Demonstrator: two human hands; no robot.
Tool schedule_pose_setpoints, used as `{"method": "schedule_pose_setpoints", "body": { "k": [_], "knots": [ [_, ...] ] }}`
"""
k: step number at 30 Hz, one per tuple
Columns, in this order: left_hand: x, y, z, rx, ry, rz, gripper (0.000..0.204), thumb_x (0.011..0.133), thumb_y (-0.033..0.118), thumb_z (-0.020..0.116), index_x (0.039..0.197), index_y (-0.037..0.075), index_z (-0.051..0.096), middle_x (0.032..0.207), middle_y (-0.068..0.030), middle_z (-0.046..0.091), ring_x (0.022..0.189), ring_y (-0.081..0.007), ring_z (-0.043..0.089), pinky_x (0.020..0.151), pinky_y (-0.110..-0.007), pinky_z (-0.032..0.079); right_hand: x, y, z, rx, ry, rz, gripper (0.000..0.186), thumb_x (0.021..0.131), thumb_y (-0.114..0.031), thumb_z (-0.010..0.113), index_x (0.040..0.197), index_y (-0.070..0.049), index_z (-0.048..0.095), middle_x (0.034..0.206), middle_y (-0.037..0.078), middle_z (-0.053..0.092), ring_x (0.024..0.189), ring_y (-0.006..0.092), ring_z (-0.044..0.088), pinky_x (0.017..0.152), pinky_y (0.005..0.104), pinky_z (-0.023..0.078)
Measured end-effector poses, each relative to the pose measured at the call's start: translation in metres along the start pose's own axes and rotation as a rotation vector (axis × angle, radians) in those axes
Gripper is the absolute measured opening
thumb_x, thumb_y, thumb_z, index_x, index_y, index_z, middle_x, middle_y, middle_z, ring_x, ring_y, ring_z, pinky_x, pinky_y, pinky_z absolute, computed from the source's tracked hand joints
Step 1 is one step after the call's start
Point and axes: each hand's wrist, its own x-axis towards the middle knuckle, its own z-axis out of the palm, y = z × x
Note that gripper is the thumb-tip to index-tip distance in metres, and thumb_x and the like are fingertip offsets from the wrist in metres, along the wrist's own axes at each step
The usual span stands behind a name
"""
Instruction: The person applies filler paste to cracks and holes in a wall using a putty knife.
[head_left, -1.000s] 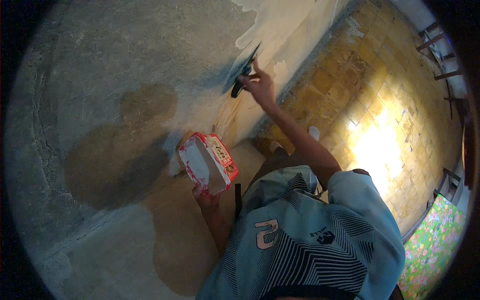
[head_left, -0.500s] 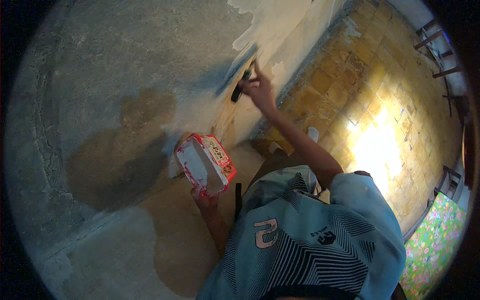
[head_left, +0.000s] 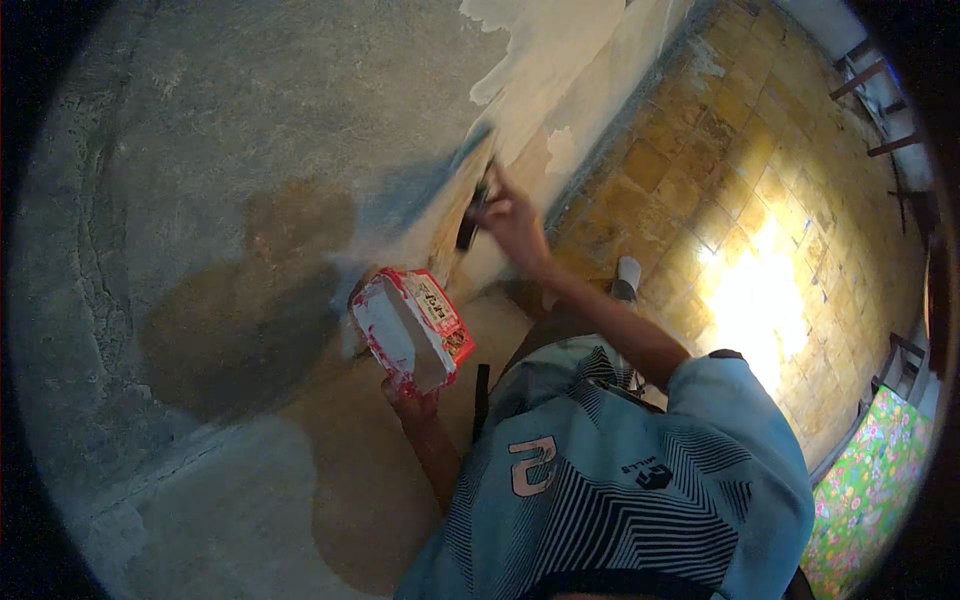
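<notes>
My left hand (head_left: 410,400) is closed on the lower end of a red and white plastic tub (head_left: 408,330). The tub is tilted, its opening faces up, and white smears coat its rim and inside. My right hand (head_left: 512,222) is wrapped round a black-handled tool (head_left: 467,230), held close to the wall (head_left: 290,110). Motion smears the tool's working end, so I cannot tell its kind. Around it the wall has pale, ragged-edged patches (head_left: 540,70) against rough grey.
A yellowish tiled floor (head_left: 660,160) runs along the wall's foot to the right, with a bright patch of light on it. My white-covered foot (head_left: 628,270) stands there. At the far right are dark wooden legs (head_left: 860,80) and a green flowered cloth (head_left: 870,490).
My right hand and the black-handled tool have moved down along the wall, nearer the tub. The left hand and the tub have hardly moved.
</notes>
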Motion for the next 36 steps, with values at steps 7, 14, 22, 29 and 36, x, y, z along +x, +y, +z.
{"method": "schedule_pose_setpoints", "body": {
  "k": [7,14,22,29,36],
  "knots": [
    [-0.007,-0.003,0.041,0.493,0.016,0.270,0.073,0.077,0.033,0.070,0.138,0.003,0.045,0.130,-0.0133,0.058,0.118,-0.0320,0.058,0.097,-0.050,0.050,0.072,-0.015,-0.009,0.054,0.100,-0.136,0.082,0.081,-0.024,0.077,0.148,-0.003,0.035,0.087,0.015,0.070,0.071,0.0193,0.070,0.060,0.0322,0.056],
    [0.002,-0.003,0.010,0.029,0.004,0.010,0.073,0.077,0.036,0.069,0.138,0.003,0.047,0.129,-0.0130,0.059,0.116,-0.0313,0.059,0.096,-0.050,0.051,-0.055,0.003,0.033,-0.029,-0.168,-0.099,0.081,0.081,-0.012,0.078,0.150,-0.006,0.036,0.085,0.010,0.068,0.074,0.0120,0.064,0.068,0.0288,0.054],
    [-0.006,0.004,0.068,0.058,-0.145,0.055,0.070,0.078,0.035,0.068,0.137,0.004,0.047,0.127,-0.0122,0.061,0.114,-0.0305,0.061,0.094,-0.050,0.053,0.069,-0.031,-0.019,-0.004,0.118,-0.219,0.085,0.087,-0.021,0.074,0.154,-0.005,0.023,0.086,0.013,0.070,0.071,0.0144,0.067,0.062,0.0274,0.055],
    [-0.007,0.001,0.064,0.081,-0.048,0.071,0.070,0.076,0.033,0.068,0.137,0.004,0.048,0.125,-0.0117,0.061,0.111,-0.0307,0.062,0.090,-0.048,0.055,-0.063,0.008,0.043,0.037,-0.208,-0.063,0.077,0.081,-0.020,0.077,0.148,-0.009,0.040,0.092,0.015,0.068,0.080,0.0255,0.067,0.073,0.0376,0.054],
    [-0.007,-0.001,0.032,0.029,0.004,0.049,0.073,0.073,0.030,0.068,0.137,0.004,0.046,0.126,-0.0126,0.060,0.110,-0.0318,0.061,0.088,-0.049,0.055,0.060,-0.007,-0.051,-0.219,0.112,-0.119,0.086,0.085,-0.015,0.074,0.155,-0.009,0.024,0.092,0.015,0.069,0.080,0.0188,0.071,0.064,0.0313,0.055]
  ]
}}
